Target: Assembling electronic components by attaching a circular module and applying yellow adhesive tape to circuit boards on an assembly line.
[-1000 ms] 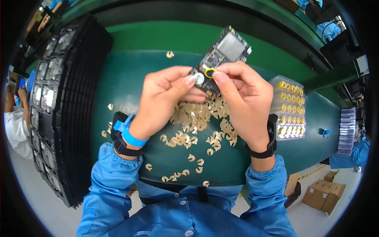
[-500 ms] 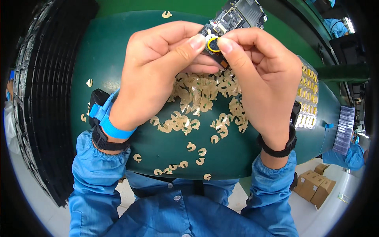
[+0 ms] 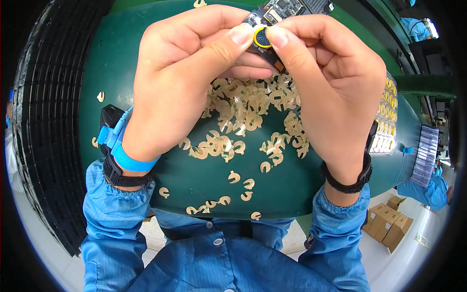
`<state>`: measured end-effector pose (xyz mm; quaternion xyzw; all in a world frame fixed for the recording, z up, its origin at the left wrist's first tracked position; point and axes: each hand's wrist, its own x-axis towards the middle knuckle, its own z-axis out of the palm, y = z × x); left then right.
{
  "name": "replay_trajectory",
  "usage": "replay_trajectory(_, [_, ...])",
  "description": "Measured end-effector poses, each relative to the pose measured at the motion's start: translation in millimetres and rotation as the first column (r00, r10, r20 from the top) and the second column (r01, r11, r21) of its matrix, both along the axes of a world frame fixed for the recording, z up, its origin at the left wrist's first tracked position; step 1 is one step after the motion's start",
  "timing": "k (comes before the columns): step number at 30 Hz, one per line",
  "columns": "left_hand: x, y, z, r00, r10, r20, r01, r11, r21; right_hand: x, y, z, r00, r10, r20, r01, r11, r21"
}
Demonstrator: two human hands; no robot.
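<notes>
A dark circuit board (image 3: 282, 10) rests in the fingers of my left hand (image 3: 175, 78), its thumb along the near end. On that end sits a round black disc with a yellow rim (image 3: 263, 38), shaped like a coin cell. The thumb and forefinger of my right hand (image 3: 335, 78) pinch the disc's right side, while my left thumb tip touches its left edge. Whether the disc is seated in the board is hidden by the fingers. Below my hands, many cream slotted paper rings (image 3: 245, 104) lie piled and scattered on the green table mat (image 3: 199, 177).
A tray of yellow-rimmed round pieces (image 3: 387, 114) lies right of my right wrist. Tall stacked black trays (image 3: 48, 112) stand at the left. Farther right are a stack of pale trays (image 3: 425, 155), cardboard boxes (image 3: 384, 221) on the floor, and another person's blue sleeve (image 3: 432, 193).
Both hands, the board and the disc sit higher in the picture. A white piece visible beside the disc is now hidden or gone. The grip looks the same.
</notes>
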<state>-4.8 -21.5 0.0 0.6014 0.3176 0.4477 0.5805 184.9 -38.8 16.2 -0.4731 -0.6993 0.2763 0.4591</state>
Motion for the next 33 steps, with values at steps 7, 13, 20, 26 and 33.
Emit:
replay_trajectory(7, [1.9,1.0,-22.8,0.895,-0.107,0.434,0.118,0.993,0.002,-1.7,-1.3,0.2,0.998,-0.026,0.059,0.024,0.999,0.04])
replay_trajectory(13, [8.8,-6.1,-14.1,0.964,-0.023,0.266,-0.008,0.994,0.113,-6.6,-3.2,9.5,0.961,0.132,-0.243,-0.125,0.991,0.044])
replay_trajectory(20, [8.7,-8.1,-14.7,0.963,0.069,0.261,-0.084,0.995,0.046,-21.6,1.0,-30.4,0.927,0.015,-0.376,0.105,0.949,0.298])
replay_trajectory(26, [9.5,-8.5,-15.5,0.934,0.042,0.354,-0.076,0.994,0.084,-7.7,3.1,-9.8,1.0,-0.03,0.003,0.027,0.923,0.383])
replay_trajectory(33, [-5.3,2.0,-13.1,0.972,0.065,0.228,-0.076,0.996,0.039,-10.4,4.6,-9.0,1.0,0.0,-0.008,0.004,0.896,0.444])
